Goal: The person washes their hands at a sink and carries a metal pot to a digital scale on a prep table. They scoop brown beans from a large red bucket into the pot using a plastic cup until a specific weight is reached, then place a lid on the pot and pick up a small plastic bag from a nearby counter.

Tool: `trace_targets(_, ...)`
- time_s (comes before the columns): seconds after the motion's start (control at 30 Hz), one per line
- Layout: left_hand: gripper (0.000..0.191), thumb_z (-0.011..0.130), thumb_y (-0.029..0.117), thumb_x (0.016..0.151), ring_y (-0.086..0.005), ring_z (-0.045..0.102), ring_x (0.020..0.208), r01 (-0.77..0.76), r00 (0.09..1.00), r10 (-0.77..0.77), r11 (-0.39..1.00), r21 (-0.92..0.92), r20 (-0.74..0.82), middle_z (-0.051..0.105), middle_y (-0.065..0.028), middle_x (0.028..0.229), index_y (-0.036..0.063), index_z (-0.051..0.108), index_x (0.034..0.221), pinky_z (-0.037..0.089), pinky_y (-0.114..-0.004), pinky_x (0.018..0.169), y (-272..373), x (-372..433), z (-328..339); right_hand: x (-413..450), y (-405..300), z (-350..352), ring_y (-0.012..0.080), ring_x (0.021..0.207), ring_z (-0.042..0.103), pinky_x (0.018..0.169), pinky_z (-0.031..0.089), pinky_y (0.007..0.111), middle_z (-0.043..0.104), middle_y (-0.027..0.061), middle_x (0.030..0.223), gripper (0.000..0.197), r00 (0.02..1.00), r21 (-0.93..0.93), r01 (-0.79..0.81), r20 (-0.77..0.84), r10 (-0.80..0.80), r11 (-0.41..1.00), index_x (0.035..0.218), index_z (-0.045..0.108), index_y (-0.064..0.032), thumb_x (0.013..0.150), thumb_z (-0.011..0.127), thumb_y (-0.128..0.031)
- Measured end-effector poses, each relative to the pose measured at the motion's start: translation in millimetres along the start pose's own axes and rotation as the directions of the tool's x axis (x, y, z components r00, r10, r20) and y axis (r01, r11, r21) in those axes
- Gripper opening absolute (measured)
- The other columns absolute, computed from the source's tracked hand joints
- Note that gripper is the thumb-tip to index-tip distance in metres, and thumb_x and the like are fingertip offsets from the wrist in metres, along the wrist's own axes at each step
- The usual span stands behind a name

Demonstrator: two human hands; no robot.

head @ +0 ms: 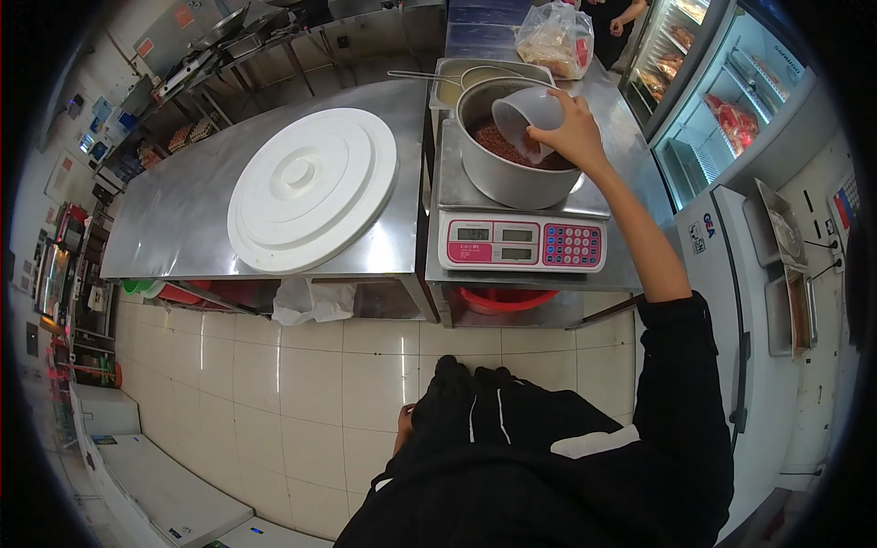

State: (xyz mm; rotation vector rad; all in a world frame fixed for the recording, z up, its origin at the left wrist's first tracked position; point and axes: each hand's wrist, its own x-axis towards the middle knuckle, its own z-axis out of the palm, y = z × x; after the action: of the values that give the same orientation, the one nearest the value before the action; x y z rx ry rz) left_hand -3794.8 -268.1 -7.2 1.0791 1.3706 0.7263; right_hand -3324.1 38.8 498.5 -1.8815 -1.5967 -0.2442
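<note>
My right hand (577, 134) grips the rim of a translucent plastic measuring cup (515, 118), tipped inside a round metal pot (524, 183). Reddish-brown granular stuff (495, 142) lies in the pot, and some shows at the cup's mouth. Under the pot is the steel platform of a digital scale (522, 241) with a pink-and-white front panel and lit displays. My left hand (405, 419) hangs low beside my leg, partly hidden by my dark clothing; its fingers cannot be made out well.
A large white plastic lid (298, 175) rests on the left steel table (185, 205). Behind the pot sit a rectangular pan (447, 92) with a long-handled strainer (411, 74) and a plastic bag (556, 41). Fridges (726, 103) line the right; another person (615, 27) stands beyond.
</note>
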Motion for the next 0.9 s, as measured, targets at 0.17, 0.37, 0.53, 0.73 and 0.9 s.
trace_targets(0.17,0.029,0.053,0.017,0.079,-0.0179,0.054,0.074,0.412,0.895,-0.415,0.91,-0.058,-0.16,0.057,-0.0104,0.084,-0.0032,0.049,0.099,0.045,-0.026,0.066,-21,-13,-2,17,0,-9,0.0267,0.09,0.053,0.072,0.046,0.035,0.05,0.0161,0.099,0.065,0.952,0.191,-0.233,0.244,0.184,0.953,0.11,0.049,-0.0094,0.056,0.068,-0.04)
trace_targets(0.37,0.021,0.05,0.015,0.081,-0.0125,0.052,0.066,0.423,0.873,-0.454,0.886,-0.188,-0.176,0.056,-0.006,0.076,0.0001,0.051,0.096,0.043,-0.024,0.058,-19,-19,-3,20,25,-31,0.024,0.091,0.051,0.066,0.05,0.037,0.049,0.0121,0.102,0.062,0.796,0.648,-0.605,0.494,0.35,0.463,0.109,0.047,-0.0052,0.062,0.067,-0.04)
trace_targets(0.53,0.021,0.051,0.016,0.081,-0.0103,0.05,0.062,0.411,0.904,-0.425,0.888,-0.208,-0.031,0.055,-0.0036,0.074,0.0026,0.051,0.098,0.042,-0.022,0.054,9,-11,-11,26,24,-42,0.0264,0.096,0.046,0.074,0.048,0.037,0.036,0.0191,0.108,0.077,0.777,0.766,-0.611,0.529,0.342,0.202,0.121,0.032,-0.0052,0.062,0.067,-0.042)
trace_targets(0.73,0.023,0.054,0.015,0.079,-0.013,0.053,0.067,0.279,0.945,-0.298,0.949,-0.146,-0.133,0.057,-0.0073,0.08,0.001,0.05,0.098,0.044,-0.023,0.059,48,-9,15,19,37,-51,0.0284,0.096,0.045,0.077,0.048,0.037,0.032,0.0198,0.106,0.08,0.798,0.83,-0.557,0.527,0.292,0.023,0.12,0.029,-0.0014,0.063,0.066,-0.041)
trace_targets(0.9,0.027,0.056,0.017,0.078,-0.0146,0.054,0.07,0.382,0.888,-0.417,0.904,-0.193,-0.192,0.057,-0.0087,0.083,0.0005,0.05,0.098,0.044,-0.024,0.062,0,-3,0,24,17,-50,0.0255,0.091,0.048,0.076,0.048,0.036,0.034,0.0185,0.105,0.07,0.852,0.847,-0.509,0.472,0.227,0.151,0.117,0.034,-0.0032,0.066,0.064,-0.04)
